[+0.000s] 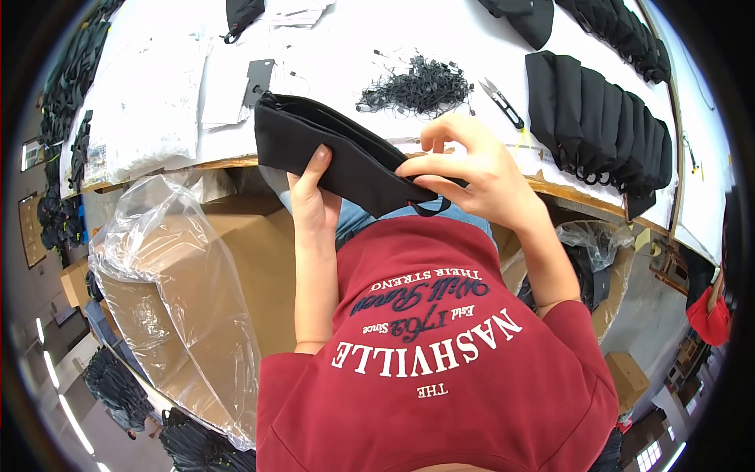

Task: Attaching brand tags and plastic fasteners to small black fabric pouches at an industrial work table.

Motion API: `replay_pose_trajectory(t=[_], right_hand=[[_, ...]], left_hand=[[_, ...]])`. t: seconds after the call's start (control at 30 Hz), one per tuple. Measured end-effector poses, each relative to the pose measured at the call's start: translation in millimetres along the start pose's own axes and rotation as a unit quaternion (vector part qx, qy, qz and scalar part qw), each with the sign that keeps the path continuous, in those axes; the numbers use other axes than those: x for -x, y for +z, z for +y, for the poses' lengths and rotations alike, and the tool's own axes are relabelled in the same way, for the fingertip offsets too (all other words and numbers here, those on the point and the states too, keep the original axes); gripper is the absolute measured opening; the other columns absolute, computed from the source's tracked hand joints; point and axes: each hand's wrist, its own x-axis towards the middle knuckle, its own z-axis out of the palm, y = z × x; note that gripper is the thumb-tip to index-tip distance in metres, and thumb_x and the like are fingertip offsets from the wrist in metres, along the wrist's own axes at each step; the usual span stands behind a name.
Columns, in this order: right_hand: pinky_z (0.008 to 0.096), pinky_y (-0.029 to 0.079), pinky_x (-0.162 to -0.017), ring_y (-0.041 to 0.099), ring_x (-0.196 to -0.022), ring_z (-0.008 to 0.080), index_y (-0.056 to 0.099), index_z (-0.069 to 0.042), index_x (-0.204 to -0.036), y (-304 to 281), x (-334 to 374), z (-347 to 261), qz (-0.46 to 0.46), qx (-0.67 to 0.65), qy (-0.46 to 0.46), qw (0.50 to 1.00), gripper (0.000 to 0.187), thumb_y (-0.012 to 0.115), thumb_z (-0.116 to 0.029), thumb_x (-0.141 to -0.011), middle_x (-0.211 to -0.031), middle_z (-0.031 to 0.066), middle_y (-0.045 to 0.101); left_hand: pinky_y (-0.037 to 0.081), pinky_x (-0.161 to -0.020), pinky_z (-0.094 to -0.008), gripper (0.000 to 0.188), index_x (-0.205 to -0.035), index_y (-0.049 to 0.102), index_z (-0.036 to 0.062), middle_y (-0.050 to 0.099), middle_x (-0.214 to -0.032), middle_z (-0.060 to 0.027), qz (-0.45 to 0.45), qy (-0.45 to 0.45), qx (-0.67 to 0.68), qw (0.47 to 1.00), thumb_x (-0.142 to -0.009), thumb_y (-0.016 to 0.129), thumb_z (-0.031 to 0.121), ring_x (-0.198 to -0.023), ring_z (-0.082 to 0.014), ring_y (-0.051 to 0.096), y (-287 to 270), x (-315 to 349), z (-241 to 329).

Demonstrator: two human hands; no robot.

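A black fabric zip pouch (pixel 334 153) is held up at the table's front edge, its long top opening parted. My left hand (pixel 316 195) grips its lower side, with the thumb pressed on the front. At the pouch's right end, beside a small black loop, my right hand (pixel 484 173) has its thumb and fingers closed on the edge of the opening. Just what the fingertips pinch there is hidden. Beyond the pouch lies a tangled heap of black tag strings (pixel 425 86). Thread snips (pixel 503 104) rest to its right, and a black card tag (pixel 259 77) lies to the left.
Black pouches stand in a row (pixel 594 118) on the right of the white table (pixel 338 67). A clear plastic bag (pixel 153 102) lies on the left. Below the edge, a cardboard box (pixel 252 259) stands beside clear plastic wrap (pixel 169 307). Someone's red clothing (pixel 709 315) shows far right.
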Motion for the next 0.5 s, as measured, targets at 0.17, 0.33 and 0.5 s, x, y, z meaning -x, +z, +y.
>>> replay_pose_trajectory(t=[0.17, 0.33, 0.5], right_hand=[[0.0307, 0.043, -0.063, 0.051, -0.076, 0.0177, 0.068, -0.013, -0.087, -7.6, -3.0, -1.0, -0.058, 0.084, -0.040, 0.994, 0.025, 0.073, -0.009, -0.063, -0.087, 0.0013, 0.052], [0.0294, 0.042, -0.061, 0.052, -0.069, 0.0188, 0.068, -0.011, -0.083, -10.1, -5.6, -0.6, -0.026, 0.093, -0.039, 0.995, 0.018, 0.072, -0.008, -0.066, -0.077, 0.0025, 0.053], [0.0254, 0.041, -0.063, 0.053, -0.069, 0.0152, 0.068, -0.006, -0.081, -7.0, 9.3, -3.9, 0.022, -0.125, 0.110, 0.986, 0.011, 0.072, -0.005, -0.070, -0.075, 0.0037, 0.057]], left_hand=[[0.048, -0.089, -0.0350, 0.036, -0.118, 0.054, 0.0104, 0.060, -0.109, -0.0031, 0.024, -0.045, 0.005, 0.999, -0.084, 0.066, 0.014, -0.101, -0.0188, 0.057, 2.1, -0.1, -3.0], [0.048, -0.090, -0.0363, 0.034, -0.115, 0.056, 0.0091, 0.061, -0.109, -0.0039, 0.064, -0.038, 0.030, 0.997, -0.085, 0.066, 0.021, -0.102, -0.0192, 0.058, -3.7, -3.0, -6.9], [0.047, -0.091, -0.0384, 0.034, -0.112, 0.059, 0.0071, 0.063, -0.108, -0.0061, 0.085, -0.041, 0.130, 0.987, -0.086, 0.064, 0.027, -0.100, -0.0218, 0.059, -10.3, -6.6, 2.7]])
